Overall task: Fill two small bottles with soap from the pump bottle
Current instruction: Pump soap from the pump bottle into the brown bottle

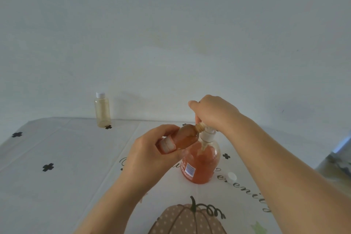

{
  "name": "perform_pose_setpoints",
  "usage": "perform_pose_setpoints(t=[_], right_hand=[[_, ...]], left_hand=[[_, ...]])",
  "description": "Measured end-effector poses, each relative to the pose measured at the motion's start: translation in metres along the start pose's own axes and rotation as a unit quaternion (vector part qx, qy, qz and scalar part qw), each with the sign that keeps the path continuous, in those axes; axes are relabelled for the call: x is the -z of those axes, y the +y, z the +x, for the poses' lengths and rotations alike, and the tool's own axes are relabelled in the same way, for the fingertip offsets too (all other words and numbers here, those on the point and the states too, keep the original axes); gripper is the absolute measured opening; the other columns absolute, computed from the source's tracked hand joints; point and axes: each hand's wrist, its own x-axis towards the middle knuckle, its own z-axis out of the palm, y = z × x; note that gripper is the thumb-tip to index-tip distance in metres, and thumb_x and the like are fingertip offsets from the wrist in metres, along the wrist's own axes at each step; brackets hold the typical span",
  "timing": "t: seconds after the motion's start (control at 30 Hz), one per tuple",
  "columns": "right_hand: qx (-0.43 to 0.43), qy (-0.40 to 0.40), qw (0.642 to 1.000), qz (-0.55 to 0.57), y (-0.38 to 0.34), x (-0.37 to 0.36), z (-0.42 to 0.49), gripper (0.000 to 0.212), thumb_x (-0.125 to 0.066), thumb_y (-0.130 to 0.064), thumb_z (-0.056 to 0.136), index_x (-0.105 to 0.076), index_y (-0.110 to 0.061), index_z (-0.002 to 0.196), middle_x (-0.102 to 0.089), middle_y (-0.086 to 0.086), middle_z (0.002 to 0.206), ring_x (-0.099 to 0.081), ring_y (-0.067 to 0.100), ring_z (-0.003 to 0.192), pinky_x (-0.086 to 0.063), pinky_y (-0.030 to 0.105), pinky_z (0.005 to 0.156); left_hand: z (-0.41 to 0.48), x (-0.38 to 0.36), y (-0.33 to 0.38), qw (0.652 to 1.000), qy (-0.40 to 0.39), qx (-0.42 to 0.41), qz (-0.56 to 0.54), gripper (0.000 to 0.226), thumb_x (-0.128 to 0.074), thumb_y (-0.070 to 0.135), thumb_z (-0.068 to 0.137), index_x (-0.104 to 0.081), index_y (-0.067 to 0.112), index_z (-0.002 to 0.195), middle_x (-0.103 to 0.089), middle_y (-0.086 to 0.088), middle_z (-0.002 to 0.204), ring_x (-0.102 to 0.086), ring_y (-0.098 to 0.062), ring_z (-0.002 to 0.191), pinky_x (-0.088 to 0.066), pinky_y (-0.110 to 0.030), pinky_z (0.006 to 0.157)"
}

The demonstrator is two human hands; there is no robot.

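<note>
Pale wall (171, 24) behind, pumpkin-print tablecloth (66, 157) underneath. The fingers of our left hand (152, 150) wrap round the small bottle (187, 137), which is tilted with its open neck right at the spout. Our right hand (212, 112) curls its fingers down over the pump head. We've got the pump bottle (201, 163) standing mid-surface with orange soap inside, and a loose white cap (232, 176) just right of it. The capped second bottle (102, 110) stands upright by the far edge, left.
</note>
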Motion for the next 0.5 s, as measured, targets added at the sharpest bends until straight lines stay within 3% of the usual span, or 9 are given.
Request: perform_pose_setpoints(t=[0.23, 0.37, 0.5], right_hand=[[-0.003, -0.002, 1.0, 0.027, 0.002, -0.006, 0.002, 0.046, -0.036, -0.036, 0.098, -0.072, -0.008, 0.093, -0.071, 0.01, 0.088, -0.062, 0.026, 0.076, -0.048, 0.034, 0.073], [-0.003, -0.008, 0.999, 0.041, 0.002, -0.012, -0.001, 0.034, -0.034, -0.019, 0.099, -0.065, -0.007, 0.094, -0.069, 0.009, 0.098, -0.063, 0.028, 0.087, -0.052, 0.039, 0.083], [0.0, -0.011, 0.999, 0.034, 0.004, -0.011, 0.0, 0.038, -0.034, -0.026, 0.096, -0.066, -0.008, 0.087, -0.072, 0.007, 0.094, -0.061, 0.024, 0.078, -0.048, 0.035, 0.073]], left_hand=[[0.0, 0.0, 0.001, 1.0, 0.003, -0.007, -0.004, 0.031, -0.082, 0.039, 0.064, -0.068, 0.043, 0.092, -0.069, 0.026, 0.079, -0.066, 0.002, 0.072, -0.052, -0.014, 0.063], [0.001, 0.0, 0.001, 1.0, -0.001, -0.012, 0.016, 0.03, -0.081, 0.043, 0.063, -0.064, 0.047, 0.088, -0.066, 0.032, 0.08, -0.064, 0.005, 0.072, -0.049, -0.01, 0.063], [0.001, -0.001, -0.002, 1.0, 0.0, -0.005, 0.028, 0.033, -0.082, 0.039, 0.066, -0.065, 0.045, 0.093, -0.066, 0.032, 0.083, -0.064, 0.005, 0.074, -0.049, -0.01, 0.063]])
